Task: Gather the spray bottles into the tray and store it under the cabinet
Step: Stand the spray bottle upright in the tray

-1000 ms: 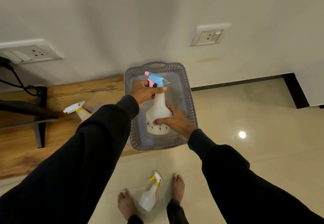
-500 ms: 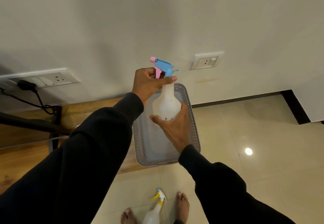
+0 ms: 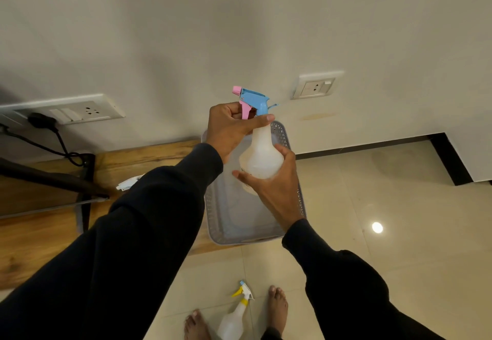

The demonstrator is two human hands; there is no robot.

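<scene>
I hold a white spray bottle [image 3: 262, 153] with a blue and pink trigger head upright in the air above the grey perforated tray [image 3: 292, 137]. My left hand [image 3: 229, 126] grips its neck just under the trigger. My right hand [image 3: 277, 190] cups the bottle's body from below. The tray sits on the floor against the wall, with nothing seen inside it. A second spray bottle [image 3: 234, 315] with a yellow trigger lies on the tiles between my bare feet. A third bottle's white trigger head [image 3: 127, 183] peeks out from behind my left sleeve on the wooden floor strip.
Black table legs [image 3: 82, 206] and a black cable [image 3: 64, 150] stand at the left on the wooden strip. Wall sockets [image 3: 315, 88] are mounted low on the white wall. Glossy beige tiles spread to the right, ending at a dark skirting.
Both hands have lifted the blue-headed bottle out of the tray and up toward the camera. The view has tilted upward, showing more wall.
</scene>
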